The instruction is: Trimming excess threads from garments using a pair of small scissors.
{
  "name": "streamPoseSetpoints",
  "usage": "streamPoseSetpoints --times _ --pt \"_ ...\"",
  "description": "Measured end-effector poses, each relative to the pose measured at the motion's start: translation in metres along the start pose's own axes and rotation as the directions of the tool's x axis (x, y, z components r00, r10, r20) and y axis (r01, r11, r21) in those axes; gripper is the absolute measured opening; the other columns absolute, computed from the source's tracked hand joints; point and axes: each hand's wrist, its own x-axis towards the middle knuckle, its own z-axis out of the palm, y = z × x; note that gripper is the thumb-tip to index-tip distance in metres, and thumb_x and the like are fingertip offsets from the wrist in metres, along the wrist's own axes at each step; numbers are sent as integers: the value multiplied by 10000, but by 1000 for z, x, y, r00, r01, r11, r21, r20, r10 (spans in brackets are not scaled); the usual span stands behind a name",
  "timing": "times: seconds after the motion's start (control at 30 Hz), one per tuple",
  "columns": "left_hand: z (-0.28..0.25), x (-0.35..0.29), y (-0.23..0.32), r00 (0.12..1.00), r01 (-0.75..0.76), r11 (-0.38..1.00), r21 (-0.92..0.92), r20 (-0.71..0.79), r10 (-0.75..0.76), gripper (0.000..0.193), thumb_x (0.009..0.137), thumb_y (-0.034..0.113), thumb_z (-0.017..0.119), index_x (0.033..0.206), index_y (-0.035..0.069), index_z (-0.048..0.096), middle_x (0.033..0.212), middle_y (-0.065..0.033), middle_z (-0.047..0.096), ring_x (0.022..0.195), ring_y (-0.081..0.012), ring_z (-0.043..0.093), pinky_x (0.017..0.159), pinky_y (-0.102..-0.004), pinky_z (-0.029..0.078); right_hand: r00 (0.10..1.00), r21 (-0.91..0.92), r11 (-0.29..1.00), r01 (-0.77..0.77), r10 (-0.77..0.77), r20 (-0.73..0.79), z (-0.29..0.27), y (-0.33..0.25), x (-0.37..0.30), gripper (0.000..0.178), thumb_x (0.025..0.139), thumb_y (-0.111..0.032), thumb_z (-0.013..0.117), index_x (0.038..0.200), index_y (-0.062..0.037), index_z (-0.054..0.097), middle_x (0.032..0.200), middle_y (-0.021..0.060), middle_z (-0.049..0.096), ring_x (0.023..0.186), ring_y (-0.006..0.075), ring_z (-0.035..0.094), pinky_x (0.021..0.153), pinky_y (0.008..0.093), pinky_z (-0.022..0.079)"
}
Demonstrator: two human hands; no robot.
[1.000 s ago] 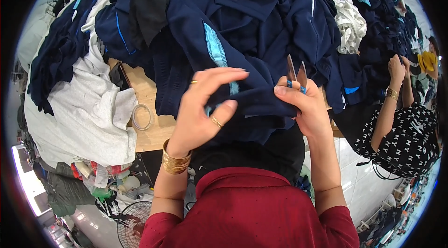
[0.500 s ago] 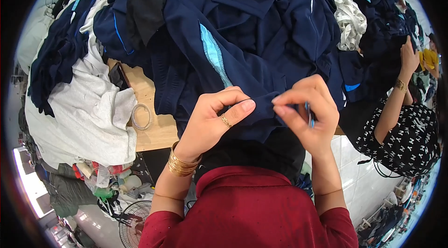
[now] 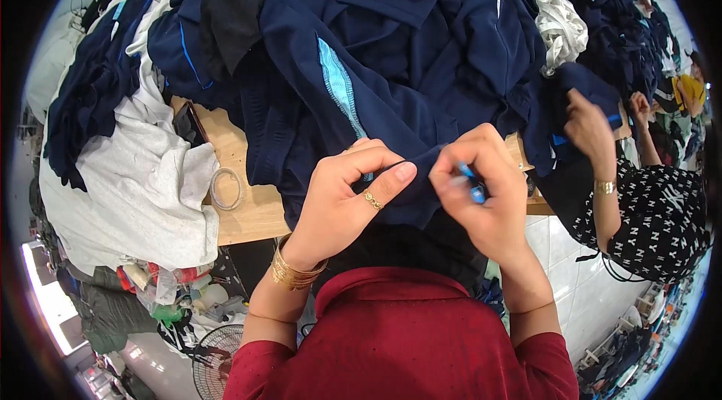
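Right hand [image 3: 485, 193] lowered; both hands pinch navy garment [image 3: 391, 99] hem between them.

Matt navy cloth garment [image 3: 391, 99], wooden table [image 3: 241, 197]

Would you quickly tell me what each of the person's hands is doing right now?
Left hand: closed, pinching the edge of the navy garment.
Right hand: closed around a small blue-handled tool at the same edge.

Person, own body — dark red collared shirt [image 3: 406, 340], short sleeves, at 6 o'clock. Left hand [image 3: 342, 197]: gold ring [image 3: 371, 200], stacked gold bangles [image 3: 295, 270] at wrist. Right hand [image 3: 485, 197] — forearm bare.
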Motion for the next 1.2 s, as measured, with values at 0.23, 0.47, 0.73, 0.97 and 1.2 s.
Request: streamPoseSetpoints --times 0.23,0.47,0.73,0.97,1.2 --pt "-2 -1 4 997 74 996 -50 2 -74 161 873 105 629 815 -43 604 645 -13 486 646 -97 408 615 -238 347 990 70 989 -130 126 57 -23 4 -2 203 736 -128 731 852 -34 595 712 22 563 617 108 516 554 237 384" --pt "-5 1 5 998 51 999 -15 26 -51 165 879 106 620 806 -42 604 636 -11 469 639 -99 396 605 -247 341 978 -359 924 132 -63 198 -30 4 -1 371 671 -363 773 854 -71 635 677 11 566 553 184 485 504 285 376" --pt "-6 2 6 999 -3 999 38 38 2 170 871 112 626 780 -30 605 620 -13 457 631 -106 386 599 -256 330 959 -472 841 264 -176 223 -33 3 2 314 682 -361 758 800 -96 638 640 -9 529 533 174 445 484 295 340" --pt "-6 3 6 999 -11 998 57 50 8 171 866 113 629 773 -28 603 613 -11 451 627 -108 377 596 -262 323 953 -470 836 282 -188 238 -32 4 4 312 672 -354 765 779 -94 627 630 -9 514 535 171 440 489 296 331" --pt "-7 4 8 998 12 999 41 62 -14 174 868 115 625 775 -30 603 618 -11 462 634 -107 383 606 -255 328 949 -466 833 298 -207 237 -31 4 5 306 668 -344 767 759 -95 614 607 -7 488 526 176 427 483 298 323"
